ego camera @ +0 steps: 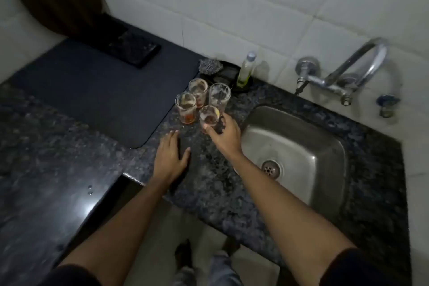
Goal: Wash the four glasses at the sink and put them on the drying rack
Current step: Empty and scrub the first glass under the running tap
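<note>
From the head view, the right hand (222, 133) is wrapping its fingers (210, 128) around the nearest glass (209, 117) of four dirty glasses (198, 90) clustered on the surface (209, 183) left of the sink (294, 146). The left hand (170, 158) is resting flat, fingers straight. This looks like the first pickup; next comes carrying the glass under the tap (362, 62), which seems shut off.

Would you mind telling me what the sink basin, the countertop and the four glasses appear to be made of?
Sink basin: probably stainless steel, brushed grey with a dull sheen. Countertop: looks like polished granite, dark with pale speckles and a glossy edge. Four glasses: clear glass or possibly plastic, since you can see through to the reddish residue inside.
</note>
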`<state>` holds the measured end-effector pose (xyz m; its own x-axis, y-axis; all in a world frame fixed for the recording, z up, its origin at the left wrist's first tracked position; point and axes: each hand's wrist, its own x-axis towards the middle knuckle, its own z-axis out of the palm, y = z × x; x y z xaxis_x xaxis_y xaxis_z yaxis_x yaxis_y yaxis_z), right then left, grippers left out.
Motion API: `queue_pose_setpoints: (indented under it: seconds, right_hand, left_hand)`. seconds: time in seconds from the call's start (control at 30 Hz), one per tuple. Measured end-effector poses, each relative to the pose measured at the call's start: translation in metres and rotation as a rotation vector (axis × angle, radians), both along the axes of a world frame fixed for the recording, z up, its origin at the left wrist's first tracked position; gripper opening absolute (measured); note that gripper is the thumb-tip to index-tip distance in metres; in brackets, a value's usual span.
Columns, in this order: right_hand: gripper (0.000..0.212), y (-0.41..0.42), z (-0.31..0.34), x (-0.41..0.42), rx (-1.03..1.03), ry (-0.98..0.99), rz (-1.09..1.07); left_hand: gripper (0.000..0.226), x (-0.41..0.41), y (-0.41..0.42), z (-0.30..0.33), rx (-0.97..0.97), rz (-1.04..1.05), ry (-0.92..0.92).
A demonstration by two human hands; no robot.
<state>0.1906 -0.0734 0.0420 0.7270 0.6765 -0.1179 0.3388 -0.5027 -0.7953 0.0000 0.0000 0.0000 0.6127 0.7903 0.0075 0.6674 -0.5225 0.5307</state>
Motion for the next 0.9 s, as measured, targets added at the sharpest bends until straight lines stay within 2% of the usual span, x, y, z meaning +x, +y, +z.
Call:
queue_pose_setpoints:
  seconds: [0.13,0.33,0.43,0.73,0.9]
  right_hand:
    - [0.064,0.017,0.000,-0.008,0.037,-0.047,-0.062]
    - [0.058,0.034,-0.009,-0.024,0.168,-0.127,-0.231]
    - [0.051,0.034,-0.008,-0.027,0.208,-0.142,-0.247]
    - [0.052,-0.031,0.030,0.003,0.249,-0.203,-0.279]
    - [0.048,-0.091,0.077,0.057,0.279,-0.258,-0.396]
  left_hand:
    - [0.075,-0.011,0.000,-0.025,0.142,-0.097,0.213]
    - [0.073,-0.007,0.002,-0.025,0.181,-0.113,0.265]
    - [0.073,-0.007,0.001,-0.025,0.171,-0.115,0.260]
    - [0.067,0.011,-0.007,-0.006,0.146,-0.098,0.163]
    - [0.058,0.090,-0.040,0.047,0.188,-0.270,-0.151]
